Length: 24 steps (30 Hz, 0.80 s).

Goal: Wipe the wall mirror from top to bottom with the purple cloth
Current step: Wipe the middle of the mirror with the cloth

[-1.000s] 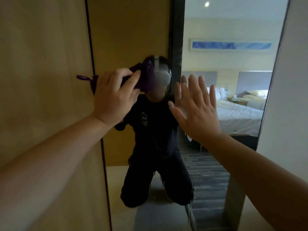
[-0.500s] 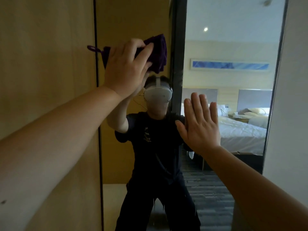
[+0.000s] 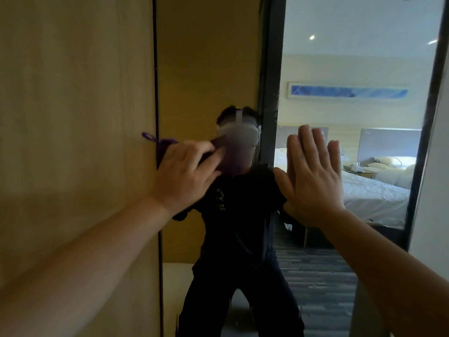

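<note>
The tall wall mirror (image 3: 352, 57) fills the middle and right of the view, set in a dark frame. My left hand (image 3: 182, 176) presses the purple cloth (image 3: 162, 148) flat against the glass near the mirror's left edge, at mid height. Most of the cloth is hidden under my hand; a small purple loop sticks out to the left. My right hand (image 3: 313, 178) lies flat on the glass with fingers spread and pointing up, holding nothing. The mirror reflects a person in dark clothes wearing a headset.
A wooden wall panel (image 3: 73, 117) runs along the mirror's left side. A white wall (image 3: 432, 190) borders the right side. The glass reflects a hotel room with white beds, a blue wall picture and striped carpet.
My left hand has carried the cloth down the glass from higher up to mid height. My right hand has stayed flat on the mirror.
</note>
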### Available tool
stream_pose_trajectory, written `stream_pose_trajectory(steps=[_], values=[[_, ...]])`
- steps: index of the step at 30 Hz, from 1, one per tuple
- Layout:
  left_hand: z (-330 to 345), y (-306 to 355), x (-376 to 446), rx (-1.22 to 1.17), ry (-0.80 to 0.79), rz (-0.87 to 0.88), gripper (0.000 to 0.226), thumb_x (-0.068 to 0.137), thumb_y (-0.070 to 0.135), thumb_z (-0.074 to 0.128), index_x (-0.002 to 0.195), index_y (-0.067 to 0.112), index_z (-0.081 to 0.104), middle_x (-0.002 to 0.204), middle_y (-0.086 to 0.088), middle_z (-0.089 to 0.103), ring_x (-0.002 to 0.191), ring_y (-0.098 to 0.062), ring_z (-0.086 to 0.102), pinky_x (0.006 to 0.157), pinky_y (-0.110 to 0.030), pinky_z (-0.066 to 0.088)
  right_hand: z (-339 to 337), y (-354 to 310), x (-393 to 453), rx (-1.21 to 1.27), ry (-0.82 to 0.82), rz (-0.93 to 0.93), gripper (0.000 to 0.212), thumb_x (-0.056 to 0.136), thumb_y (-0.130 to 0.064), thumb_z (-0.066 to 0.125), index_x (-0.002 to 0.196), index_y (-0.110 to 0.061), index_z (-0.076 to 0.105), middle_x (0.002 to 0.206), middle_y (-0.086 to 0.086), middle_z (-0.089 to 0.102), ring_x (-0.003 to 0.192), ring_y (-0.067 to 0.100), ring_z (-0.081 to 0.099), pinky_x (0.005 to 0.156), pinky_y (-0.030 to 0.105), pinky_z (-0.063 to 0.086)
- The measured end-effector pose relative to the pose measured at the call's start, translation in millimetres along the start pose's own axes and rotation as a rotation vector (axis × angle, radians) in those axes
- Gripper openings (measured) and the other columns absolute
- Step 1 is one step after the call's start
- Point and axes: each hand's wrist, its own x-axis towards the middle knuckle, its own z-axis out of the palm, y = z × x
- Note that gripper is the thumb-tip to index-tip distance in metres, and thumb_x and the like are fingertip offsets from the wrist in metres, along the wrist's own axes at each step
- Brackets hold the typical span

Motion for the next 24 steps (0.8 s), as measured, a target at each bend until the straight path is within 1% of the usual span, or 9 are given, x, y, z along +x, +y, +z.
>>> stream_pose_trajectory(steps=[5, 8, 11, 12, 14, 17, 20, 22, 24], values=[[-6.3, 58.5, -78.1, -0.088, -0.040, -0.061, 0.038, 0.099, 0.032, 0.060, 0.134, 0.017, 0.057, 0.120, -0.006, 0.052, 0.101, -0.030, 0.057, 0.081, -0.046, 0.048, -3.1, -1.4, -0.2, 0.037, -0.008, 0.015, 0.074, 0.101, -0.058, 0.026, 0.158, -0.013, 0.011, 0.166, 0.010, -0.003, 0.152, 0.025, -0.010, 0.122, 0.051, -0.003], [-5.5, 78.6, -108.0, -0.097, -0.042, -0.084, 0.036, 0.099, 0.032, 0.063, 0.133, 0.021, 0.058, 0.120, -0.004, 0.052, 0.100, -0.027, 0.057, 0.082, -0.044, 0.048, -5.4, 2.8, -1.7, 0.049, -0.011, 0.003, 0.073, 0.101, -0.057, 0.025, 0.158, -0.016, 0.005, 0.166, 0.008, -0.007, 0.152, 0.023, -0.013, 0.122, 0.050, -0.004], [-7.4, 98.0, -138.4, -0.132, -0.097, -0.062, 0.032, 0.103, 0.033, 0.055, 0.134, 0.022, 0.056, 0.121, -0.002, 0.051, 0.103, -0.025, 0.057, 0.085, -0.042, 0.046, -12.2, 16.5, -8.2, 0.093, 0.025, 0.020, 0.071, 0.101, -0.057, 0.022, 0.156, -0.020, -0.004, 0.165, 0.008, -0.007, 0.152, 0.023, -0.011, 0.123, 0.050, -0.004], [-8.4, 101.5, -142.4, -0.144, -0.118, -0.067, 0.032, 0.104, 0.033, 0.054, 0.134, 0.022, 0.056, 0.121, -0.001, 0.051, 0.104, -0.025, 0.057, 0.086, -0.042, 0.045, -14.4, 23.4, -10.6, 0.102, 0.034, 0.039, 0.071, 0.101, -0.057, 0.019, 0.156, -0.020, -0.005, 0.165, 0.008, -0.006, 0.152, 0.023, -0.011, 0.122, 0.049, -0.005], [-11.8, 101.0, -139.0, -0.159, -0.134, -0.081, 0.030, 0.104, 0.032, 0.054, 0.131, 0.022, 0.060, 0.119, -0.002, 0.052, 0.102, -0.025, 0.058, 0.086, -0.041, 0.045, -15.6, 38.8, -15.1, 0.099, 0.035, 0.083, 0.072, 0.100, -0.057, 0.017, 0.157, -0.018, -0.001, 0.166, 0.009, -0.005, 0.152, 0.023, -0.010, 0.122, 0.047, -0.007], [-18.8, 96.4, -126.9, -0.184, -0.148, -0.054, 0.029, 0.108, 0.030, 0.049, 0.125, 0.018, 0.068, 0.115, -0.003, 0.054, 0.097, -0.024, 0.059, 0.081, -0.038, 0.044, -8.5, 59.0, -18.6, 0.073, -0.017, 0.124, 0.073, 0.100, -0.057, 0.021, 0.157, -0.016, 0.006, 0.165, 0.009, -0.006, 0.152, 0.023, -0.012, 0.122, 0.049, -0.006], [-21.9, 94.6, -109.6, -0.232, -0.129, -0.086, 0.029, 0.109, 0.029, 0.045, 0.130, 0.017, 0.063, 0.116, -0.004, 0.054, 0.096, -0.026, 0.059, 0.079, -0.038, 0.045, -1.6, 65.1, -20.9, 0.040, -0.034, 0.114, 0.073, 0.099, -0.056, 0.023, 0.157, -0.015, 0.007, 0.165, 0.008, -0.008, 0.152, 0.023, -0.013, 0.122, 0.047, -0.008], [-17.8, 85.5, -80.9, -0.217, -0.073, -0.139, 0.030, 0.106, 0.028, 0.050, 0.130, 0.015, 0.061, 0.116, -0.006, 0.052, 0.096, -0.028, 0.058, 0.077, -0.041, 0.047, -2.9, 64.0, -20.7, 0.038, -0.027, 0.113, 0.072, 0.099, -0.056, 0.023, 0.157, -0.015, 0.008, 0.165, 0.008, -0.007, 0.152, 0.023, -0.012, 0.122, 0.046, -0.008], [-10.9, 68.9, -38.2, -0.163, -0.018, -0.145, 0.034, 0.100, 0.027, 0.054, 0.132, 0.015, 0.054, 0.117, -0.007, 0.049, 0.098, -0.030, 0.056, 0.078, -0.046, 0.050, -5.6, 62.2, -20.9, 0.044, -0.030, 0.111, 0.073, 0.099, -0.056, 0.022, 0.157, -0.014, 0.009, 0.164, 0.008, -0.007, 0.152, 0.024, -0.011, 0.122, 0.047, -0.006]])
